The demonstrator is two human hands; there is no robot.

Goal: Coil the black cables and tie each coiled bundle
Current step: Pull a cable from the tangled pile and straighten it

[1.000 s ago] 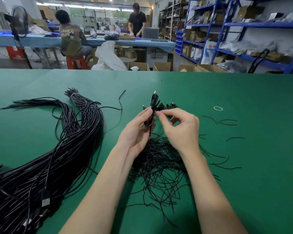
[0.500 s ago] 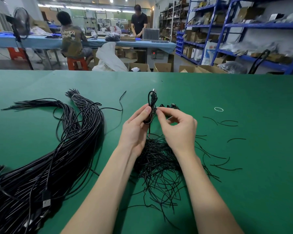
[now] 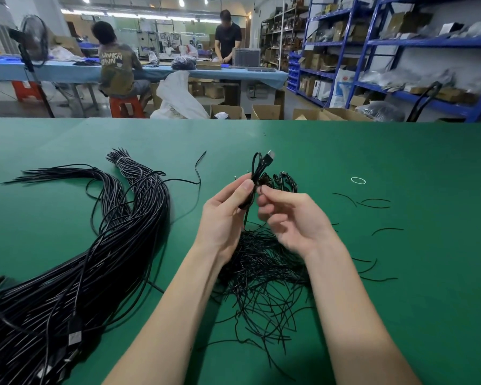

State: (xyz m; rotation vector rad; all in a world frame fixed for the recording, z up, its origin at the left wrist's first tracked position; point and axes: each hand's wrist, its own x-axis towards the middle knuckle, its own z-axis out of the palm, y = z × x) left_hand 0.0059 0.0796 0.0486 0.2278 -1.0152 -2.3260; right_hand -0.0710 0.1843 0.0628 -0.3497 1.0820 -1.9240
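Black uncoiled cables (image 3: 75,262) lie in a thick sheaf across the left of the counter (image 3: 400,162), one end bound with a pale tie. At centre, the left hand (image 3: 228,215) has its grip closed round a small coiled bundle (image 3: 257,176), thumb pressed on the coil and a plug sticking up from the top. Just right of it, the right hand (image 3: 292,218) pinches a thin tie at the bundle's waist, fingers curled. Under both hands sits a heap of loose black ties (image 3: 261,273); finished bundles (image 3: 285,180) seem to lie just behind.

If the left grip eases before the twist is tight, I judge the coil would spring open, or the tie would slip from the fingertips.

Green felt-like covering spreads to the right, with stray ties and a white rubber band (image 3: 358,180). Beyond are blue shelving (image 3: 372,51), cartons and two workers at another counter.
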